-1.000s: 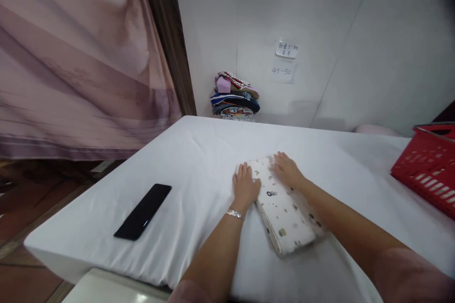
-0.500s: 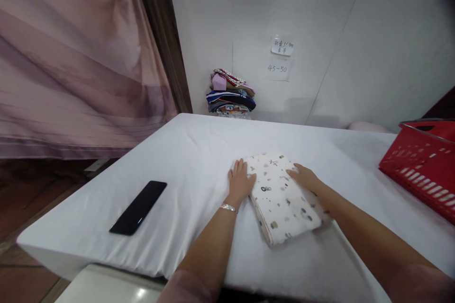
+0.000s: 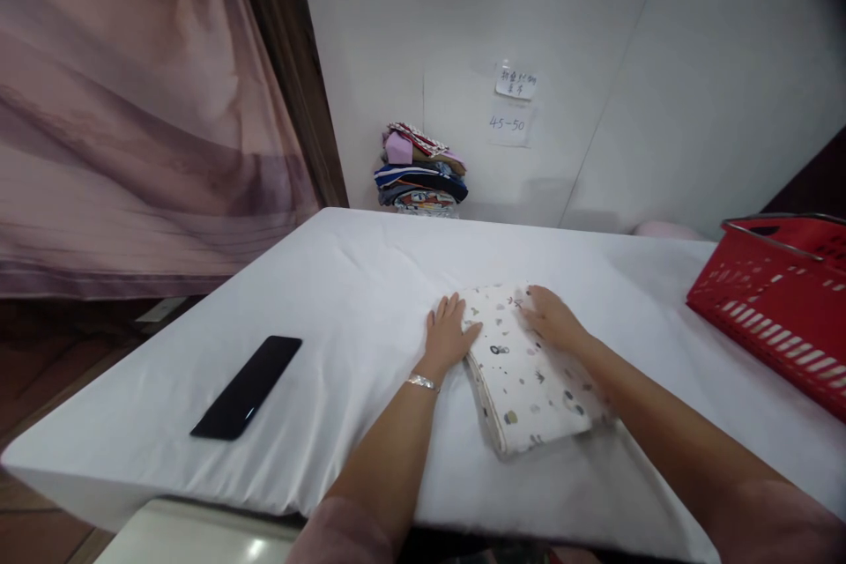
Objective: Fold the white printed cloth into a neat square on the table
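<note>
A folded white cloth [image 3: 522, 379] with small printed motifs lies on the white-covered table [image 3: 330, 282] in front of me. My left hand [image 3: 449, 330] lies against its left edge, fingers spread, the thumb resting on top of the cloth. Over the upper right part of the cloth is my right hand [image 3: 552, 317], its fingers stretched out and touching the top surface. Some of the cloth's right side is hidden behind my right hand and forearm. A bracelet [image 3: 423, 382] sits on my left wrist.
A black phone-like slab [image 3: 248, 388] lies on the table at the left. On the right stands a red plastic basket [image 3: 773, 317]. Folded fabrics [image 3: 423, 172] are stacked by the wall, near paper notes [image 3: 512, 106]. A pink curtain [image 3: 132, 106] hangs at the left.
My right hand has slid left and slightly up across the cloth, from its right edge onto its top. The left hand stays at the left edge. The view has shifted slightly.
</note>
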### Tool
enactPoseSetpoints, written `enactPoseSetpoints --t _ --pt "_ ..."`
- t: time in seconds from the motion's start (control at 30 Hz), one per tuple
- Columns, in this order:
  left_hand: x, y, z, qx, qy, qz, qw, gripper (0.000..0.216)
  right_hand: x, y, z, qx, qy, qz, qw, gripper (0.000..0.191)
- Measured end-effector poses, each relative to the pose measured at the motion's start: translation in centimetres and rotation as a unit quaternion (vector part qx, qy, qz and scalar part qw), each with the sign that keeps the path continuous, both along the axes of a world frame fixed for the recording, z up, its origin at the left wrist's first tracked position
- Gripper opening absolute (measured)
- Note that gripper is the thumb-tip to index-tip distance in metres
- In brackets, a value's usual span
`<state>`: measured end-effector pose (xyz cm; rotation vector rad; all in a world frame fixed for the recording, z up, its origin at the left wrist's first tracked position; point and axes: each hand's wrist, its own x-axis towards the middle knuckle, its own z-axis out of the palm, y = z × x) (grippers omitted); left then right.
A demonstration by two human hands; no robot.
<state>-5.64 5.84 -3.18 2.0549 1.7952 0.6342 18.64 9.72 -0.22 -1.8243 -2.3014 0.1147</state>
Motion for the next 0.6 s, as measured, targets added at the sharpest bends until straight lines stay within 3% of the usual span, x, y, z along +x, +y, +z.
enactPoseSetpoints --t 0.3,0.47,0.6 --pt "-0.2 0.3 -0.7 0.008 0.032 -0.003 0.999 0.062 -7.0 2.0 -1.9 -0.033 -0.034 0.098 0.994 0.066" --pt "-0.3 0.5 -1.0 0.009 0.047 0.0 0.999 0.061 -6.8 2.5 -1.9 -0.062 -0.038 0.105 0.992 0.069" --pt "-0.2 0.4 -0.8 0.009 0.046 0.0 0.999 0.061 -5.8 3.5 -2.3 -0.03 -0.045 0.061 0.997 0.068"
